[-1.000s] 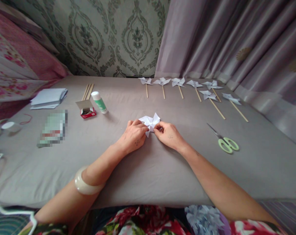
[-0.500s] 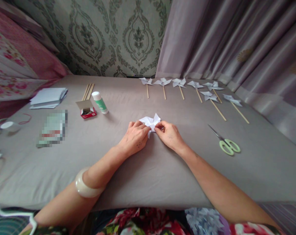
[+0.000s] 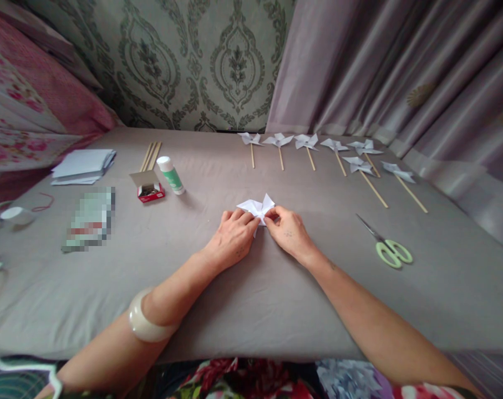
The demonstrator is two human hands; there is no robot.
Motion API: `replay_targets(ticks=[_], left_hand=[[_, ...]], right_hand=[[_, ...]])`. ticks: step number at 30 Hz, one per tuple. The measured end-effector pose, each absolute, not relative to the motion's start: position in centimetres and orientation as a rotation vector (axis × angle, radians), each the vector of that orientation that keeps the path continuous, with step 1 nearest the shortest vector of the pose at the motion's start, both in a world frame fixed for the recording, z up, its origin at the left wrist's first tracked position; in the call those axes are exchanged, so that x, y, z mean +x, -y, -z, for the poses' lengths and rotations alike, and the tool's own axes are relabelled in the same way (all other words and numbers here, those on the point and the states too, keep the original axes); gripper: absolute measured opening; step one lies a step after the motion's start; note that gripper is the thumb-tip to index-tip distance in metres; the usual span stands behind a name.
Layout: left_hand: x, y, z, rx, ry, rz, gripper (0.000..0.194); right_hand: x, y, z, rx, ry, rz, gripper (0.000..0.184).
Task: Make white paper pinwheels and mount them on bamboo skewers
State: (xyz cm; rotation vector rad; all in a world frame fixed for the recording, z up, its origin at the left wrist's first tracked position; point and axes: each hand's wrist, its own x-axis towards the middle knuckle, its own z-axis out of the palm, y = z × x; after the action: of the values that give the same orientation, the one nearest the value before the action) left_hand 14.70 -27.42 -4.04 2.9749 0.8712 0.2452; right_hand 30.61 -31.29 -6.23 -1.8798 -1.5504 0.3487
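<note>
A white paper pinwheel without a visible stick lies on the grey cloth in front of me, its folded blades pointing up and outward. My left hand presses on its near left side, fingers bent and closed on the paper. From the right, my right hand pinches the pinwheel's near right part between thumb and forefinger. The fingers cover the lower blades and part of the middle. Whether a small pin is between the fingertips cannot be made out.
Scissors with green handles lie at right. Several finished pinwheels on sticks line the back. At left are a glue stick, an open red box of small metal pieces, wooden sticks, stacked paper and a blurred packet.
Both hands stay on the pinwheel, with only a slight shift of the fingers. The whole view has moved a little; nothing is let go.
</note>
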Motion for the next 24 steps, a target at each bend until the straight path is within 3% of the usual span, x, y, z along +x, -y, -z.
replay_targets(ticks=[24], left_hand=[[14.83,27.54,4.27,3.011,-0.871,-0.211,0.027]], right_hand=[[30.51,30.80,6.25,-1.940,1.569,-0.340,0.010]])
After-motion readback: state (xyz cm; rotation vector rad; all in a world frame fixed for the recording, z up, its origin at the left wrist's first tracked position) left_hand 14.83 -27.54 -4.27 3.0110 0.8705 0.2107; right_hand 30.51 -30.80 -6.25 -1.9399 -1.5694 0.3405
